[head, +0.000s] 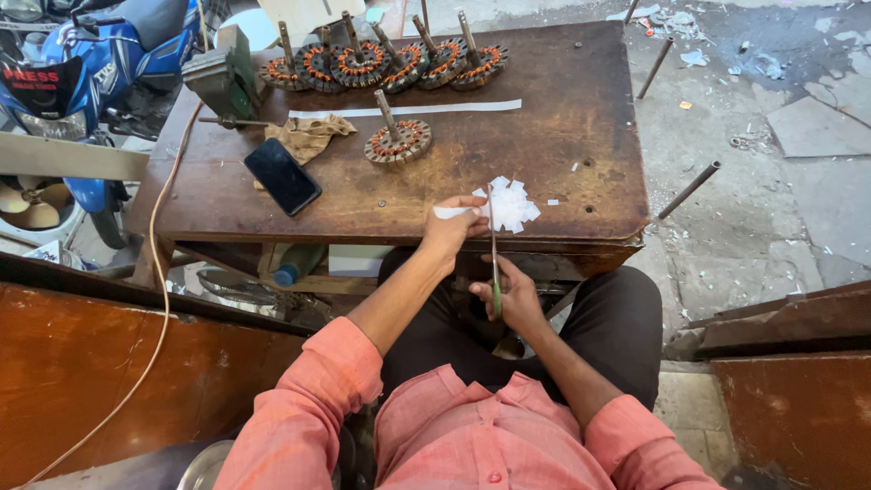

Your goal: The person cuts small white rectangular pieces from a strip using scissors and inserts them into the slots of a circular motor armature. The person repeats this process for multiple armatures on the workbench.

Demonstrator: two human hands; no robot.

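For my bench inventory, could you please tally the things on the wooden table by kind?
Round copper-wound stators with steel shafts: 7, six in the back row and one alone
Black flat phone: 1
Crumpled tan cloth: 1
Long white paper strip: 1
Pile of small white paper pieces: 1
Green metal bench vise: 1
Total: 12

The blue motorcycle (100, 54) and fan (32, 204) are cut off at the left edge.
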